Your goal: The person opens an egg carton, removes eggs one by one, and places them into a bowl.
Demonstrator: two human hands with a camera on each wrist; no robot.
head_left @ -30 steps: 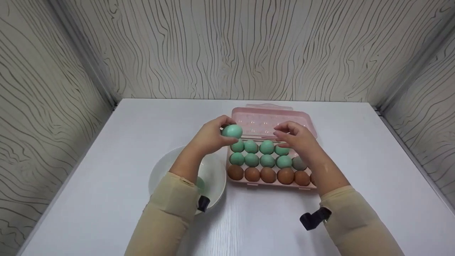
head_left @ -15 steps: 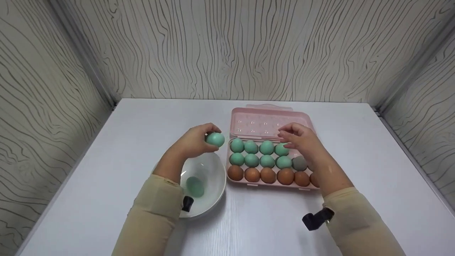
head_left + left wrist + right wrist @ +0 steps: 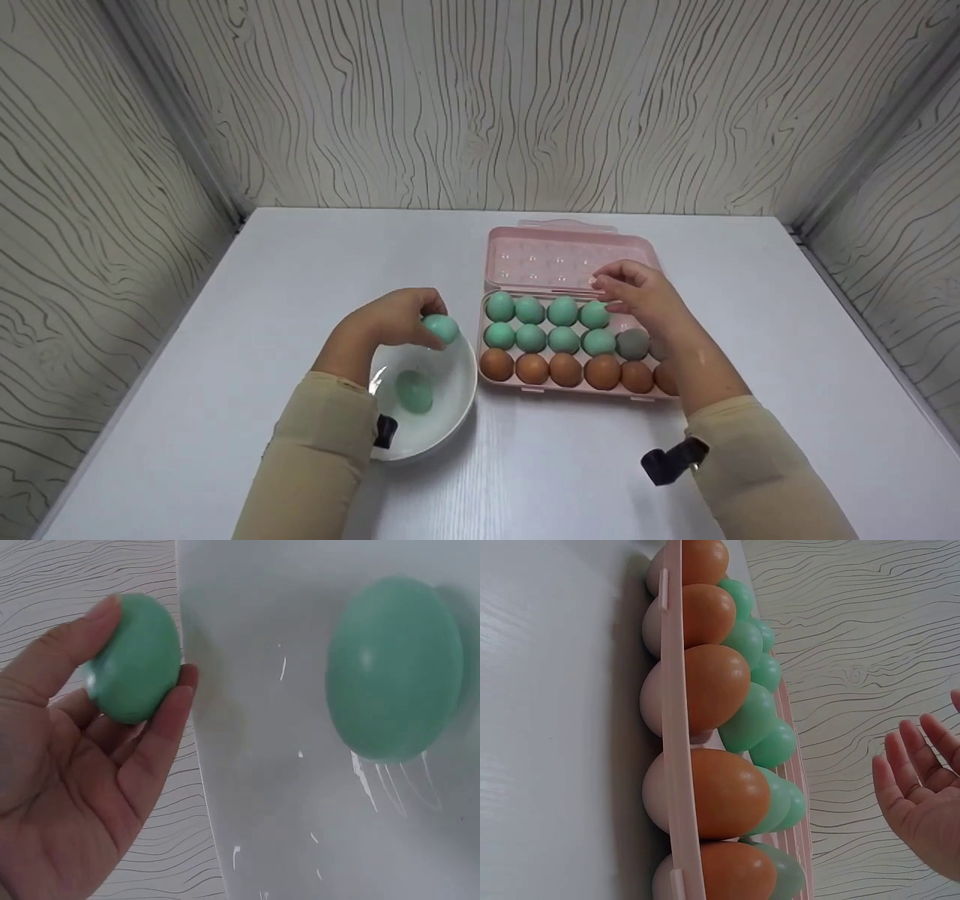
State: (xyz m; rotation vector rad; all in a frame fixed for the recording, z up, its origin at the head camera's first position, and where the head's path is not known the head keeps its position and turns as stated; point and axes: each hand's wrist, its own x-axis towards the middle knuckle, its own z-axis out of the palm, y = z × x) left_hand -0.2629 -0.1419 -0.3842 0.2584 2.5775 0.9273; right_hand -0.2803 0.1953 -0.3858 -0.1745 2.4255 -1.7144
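Note:
My left hand (image 3: 390, 319) pinches a green egg (image 3: 139, 660) between thumb and fingers, over the far rim of a white bowl (image 3: 459, 412). Inside that bowl lies another green egg (image 3: 395, 669). Over the right part of a pink egg carton (image 3: 517, 387) hovers my right hand (image 3: 646, 300), its fingers loosely bent and holding nothing. The carton carries rows of green eggs (image 3: 564, 340) at the back and middle, and brown eggs (image 3: 565, 369) along the front. A greyish egg (image 3: 632, 344) sits in the middle row near the right wrist, which hides some places there.
The carton's pink lid (image 3: 551, 251) lies folded back behind the eggs. Carton and bowl stand side by side on a white table (image 3: 330, 247). Wood-patterned panels (image 3: 480, 105) enclose the table at the back and both sides.
My left hand has carried the green egg from above the carton's back left corner leftward and down to the bowl. My right hand has drifted slightly right.

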